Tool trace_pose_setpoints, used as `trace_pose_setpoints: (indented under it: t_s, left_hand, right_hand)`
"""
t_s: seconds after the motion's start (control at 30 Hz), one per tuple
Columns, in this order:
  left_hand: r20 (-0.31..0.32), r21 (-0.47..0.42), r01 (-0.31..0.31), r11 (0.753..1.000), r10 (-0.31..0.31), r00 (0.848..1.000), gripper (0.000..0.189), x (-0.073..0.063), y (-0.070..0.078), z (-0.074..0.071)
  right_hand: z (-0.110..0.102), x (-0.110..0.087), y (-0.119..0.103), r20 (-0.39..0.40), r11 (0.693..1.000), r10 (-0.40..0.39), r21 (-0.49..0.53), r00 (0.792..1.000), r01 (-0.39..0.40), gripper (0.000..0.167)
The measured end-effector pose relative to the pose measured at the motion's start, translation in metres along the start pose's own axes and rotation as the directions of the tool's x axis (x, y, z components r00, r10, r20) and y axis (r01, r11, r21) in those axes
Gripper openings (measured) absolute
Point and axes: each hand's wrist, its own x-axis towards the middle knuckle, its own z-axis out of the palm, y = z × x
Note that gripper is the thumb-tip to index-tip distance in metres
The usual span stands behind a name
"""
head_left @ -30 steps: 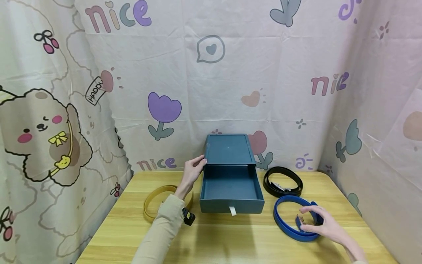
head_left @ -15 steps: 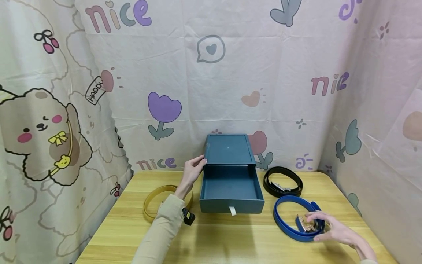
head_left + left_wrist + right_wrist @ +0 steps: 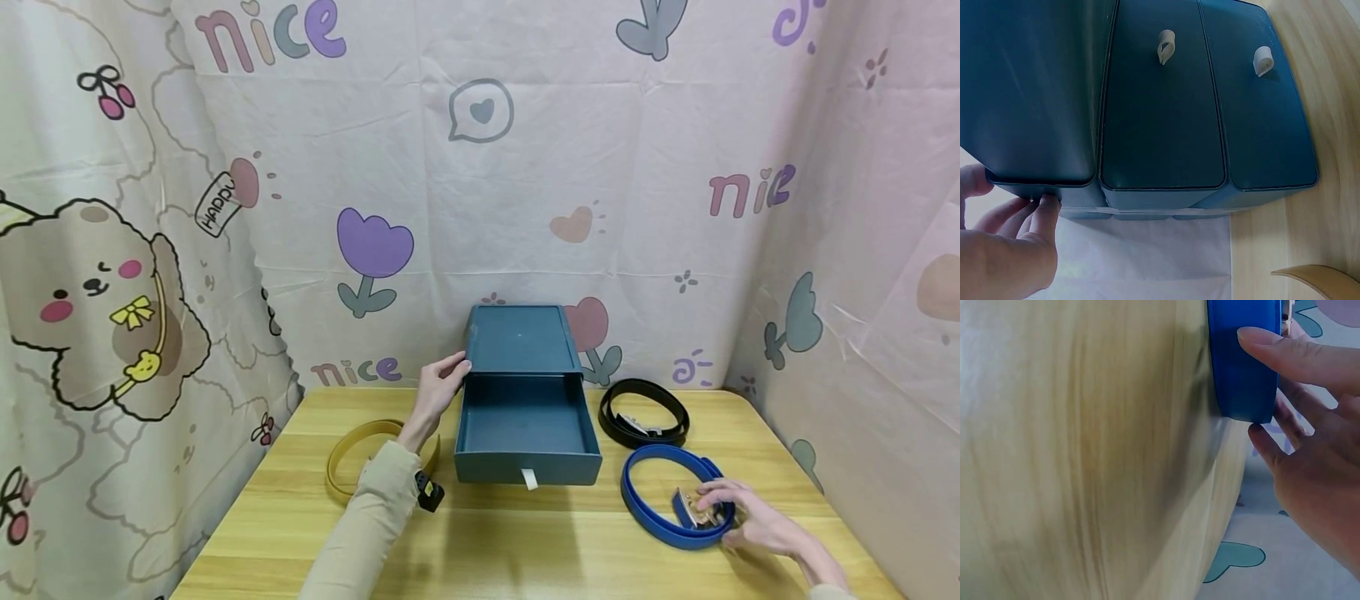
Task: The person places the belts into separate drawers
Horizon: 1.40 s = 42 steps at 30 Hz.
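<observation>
A blue-grey drawer box [image 3: 522, 337] stands at the back of the table, its top drawer [image 3: 527, 468] pulled out and holding nothing visible. My left hand [image 3: 437, 387] grips the box's upper left edge, thumb over the top and fingers bent against the side in the left wrist view. At the right lies a coiled blue belt [image 3: 637, 504] with a gold-coloured buckle [image 3: 697, 510] inside its loop. My right hand [image 3: 761, 521] pinches the coil's right side. In the right wrist view its thumb presses the outer face of the blue strap [image 3: 1241, 369], with other fingers partly hidden behind.
A coiled black belt [image 3: 643, 414] lies behind the blue one, right of the drawer. Left of the box sits a yellow-brown belt [image 3: 335, 475], partly hidden by my left sleeve [image 3: 371, 508]. Two shut lower drawers [image 3: 1163, 112] with loop tabs show in the left wrist view.
My right hand has shifted right from the buckle to the blue coil's right side, and its thumb has closed in on the strap. My left hand and the drawer box have stayed put.
</observation>
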Motion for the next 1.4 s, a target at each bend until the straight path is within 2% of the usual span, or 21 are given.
trace_pose_setpoints:
  t_s: [0.13,0.23,0.37,0.5,0.6,0.73,0.9,1.0,1.07,1.2,1.3,1.4]
  left_hand:
    - [0.002,0.000,-0.001,1.000,0.001,1.000,0.045,0.000,0.000,0.000]
    - [0.002,-0.002,-0.001,1.000,0.001,1.000,0.044,0.000,0.000,0.000]
    - [0.002,-0.007,0.001,1.000,-0.001,1.000,0.044,0.000,0.001,0.000]
    - [0.000,-0.004,0.005,1.000,-0.005,1.000,0.044,0.000,0.000,0.001]
    - [-0.004,-0.002,0.008,1.000,-0.008,1.000,0.044,0.001,-0.001,0.001]
    - [-0.008,0.005,0.000,1.000,0.000,1.000,0.043,0.002,-0.002,0.002]
    - [-0.005,0.000,-0.003,1.000,0.003,1.000,0.043,0.002,-0.002,0.002]
    - [-0.003,-0.007,0.002,1.000,-0.002,1.000,0.044,0.002,-0.001,0.001]
    - [-0.003,-0.010,0.006,1.000,-0.006,1.000,0.044,0.002,0.000,0.001]
    - [-0.001,-0.008,0.007,1.000,-0.007,1.000,0.044,0.001,0.001,0.001]
    - [-0.001,-0.007,0.007,1.000,-0.007,1.000,0.044,0.000,0.002,0.001]
    - [0.002,-0.010,0.008,1.000,-0.008,1.000,0.045,0.000,0.002,0.001]
  right_hand:
    - [-0.001,0.000,0.002,-0.002,1.000,-0.005,0.001,1.000,0.005,0.046]
    - [-0.002,0.002,0.002,0.009,0.999,-0.016,0.040,1.000,0.016,0.040]
    - [-0.001,0.007,0.000,0.013,0.994,-0.081,0.073,0.997,0.080,0.035]
    - [0.003,0.011,-0.003,-0.020,0.991,-0.132,0.017,0.991,0.132,0.032]
    - [0.007,0.013,-0.006,-0.049,0.992,-0.113,-0.057,0.992,0.111,0.031]
    - [0.014,0.013,-0.011,-0.107,0.990,-0.055,-0.136,0.993,0.040,0.032]
    - [0.018,0.015,-0.016,-0.165,0.992,-0.021,-0.124,0.986,0.000,0.034]
    - [0.017,0.017,-0.018,-0.140,0.994,-0.007,-0.110,0.990,-0.008,0.031]
    - [0.016,0.020,-0.019,-0.091,0.996,-0.017,-0.086,0.996,0.009,0.028]
    - [0.017,0.026,-0.021,-0.014,0.997,-0.080,-0.014,0.997,0.080,0.022]
    - [0.020,0.029,-0.024,-0.018,0.992,-0.123,-0.019,0.992,0.122,0.022]
    - [0.023,0.031,-0.027,-0.026,0.994,-0.087,-0.072,0.996,0.085,0.022]
